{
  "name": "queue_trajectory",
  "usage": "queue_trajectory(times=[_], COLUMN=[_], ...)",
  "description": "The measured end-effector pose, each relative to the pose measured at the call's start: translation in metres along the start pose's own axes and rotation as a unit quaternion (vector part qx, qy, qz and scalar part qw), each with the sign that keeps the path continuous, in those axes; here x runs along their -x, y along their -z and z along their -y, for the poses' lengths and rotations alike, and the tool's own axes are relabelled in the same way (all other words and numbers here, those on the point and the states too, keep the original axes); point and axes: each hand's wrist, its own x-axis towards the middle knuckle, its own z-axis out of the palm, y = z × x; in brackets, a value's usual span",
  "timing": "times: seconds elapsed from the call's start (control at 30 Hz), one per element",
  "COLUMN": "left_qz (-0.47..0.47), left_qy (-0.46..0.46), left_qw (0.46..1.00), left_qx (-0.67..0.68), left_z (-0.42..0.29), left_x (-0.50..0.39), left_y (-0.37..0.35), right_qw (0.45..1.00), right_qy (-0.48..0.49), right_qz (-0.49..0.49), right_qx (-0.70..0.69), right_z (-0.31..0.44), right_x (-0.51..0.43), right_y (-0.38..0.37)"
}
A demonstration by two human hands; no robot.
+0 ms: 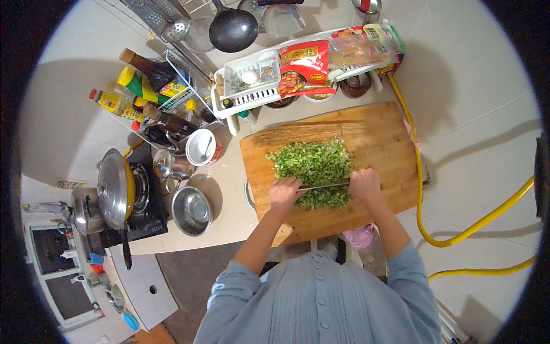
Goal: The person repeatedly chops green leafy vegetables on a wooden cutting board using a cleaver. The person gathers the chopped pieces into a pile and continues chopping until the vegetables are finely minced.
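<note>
A knife [324,186] lies level across a pile of finely chopped green vegetable [313,161], its thin edge-on blade spanning the gap between both hands. The left end of the knife is held by my left hand [285,193]. My right hand [364,184] is closed around its right end. Chopped greens lie both above and below the blade on a wooden cutting board [389,142]. Along the board's far edge rests a bundle of thin straw-like stalks [309,130]. Which end of the knife is the handle cannot be told.
Left of the board stand a metal bowl [192,210] and a white tub [201,147] with a spoon. A lidded pan [115,189] sits at the stove. Behind the board is a white rack [253,99] with packets. A yellow hose [417,172] runs along the board's right side.
</note>
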Motion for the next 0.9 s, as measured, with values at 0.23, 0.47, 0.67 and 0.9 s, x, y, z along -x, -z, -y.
queue_trajectory(times=[0.23, 0.47, 0.67, 0.9], left_qz=[0.038, -0.223, -0.065, -0.028], left_qy=[-0.006, 0.017, 0.272, 0.36], left_qw=[0.999, 0.967, 0.828, 0.721], left_qx=[-0.02, 0.125, 0.487, 0.591], left_z=[-0.003, -0.032, -0.077, -0.122], left_x=[-0.015, 0.016, 0.054, 0.045], left_y=[0.007, 0.06, 0.005, -0.051], right_qw=[0.998, 0.998, 0.979, 0.955], right_qy=[-0.022, -0.047, -0.165, -0.104], right_qz=[0.047, 0.033, -0.027, -0.12], right_qx=[-0.026, -0.03, -0.12, -0.252], right_z=[-0.018, -0.009, 0.016, 0.076], right_x=[-0.004, 0.037, 0.071, 0.083], right_y=[-0.028, 0.004, 0.004, -0.017])
